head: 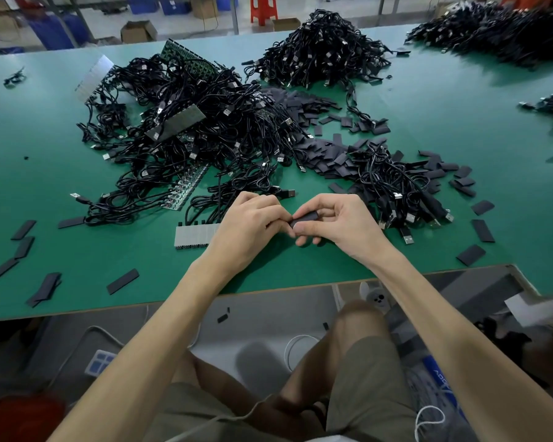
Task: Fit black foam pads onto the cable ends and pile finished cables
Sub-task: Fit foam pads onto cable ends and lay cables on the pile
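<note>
Both forearms reach in over the near edge of the green table point(428, 129). The right hand point(339, 223) pinches a black foam pad point(305, 217) between thumb and curled fingers at near centre. The left hand point(253, 221) meets it knuckles up, fingers curled against the pad's left end.

**Q:** How are the arms lying?
**A:** Both bare forearms are reaching forward and converging on one grip.
**Q:** The left?
**A:** The left hand point(253, 220) is curling knuckles-up, fingertips pinching the left end of a black pad point(305, 216).
**Q:** The right?
**A:** The right hand point(339, 223) is pinching the opposite end, index finger arching over the grip, thumb pressing on its near side.
</note>
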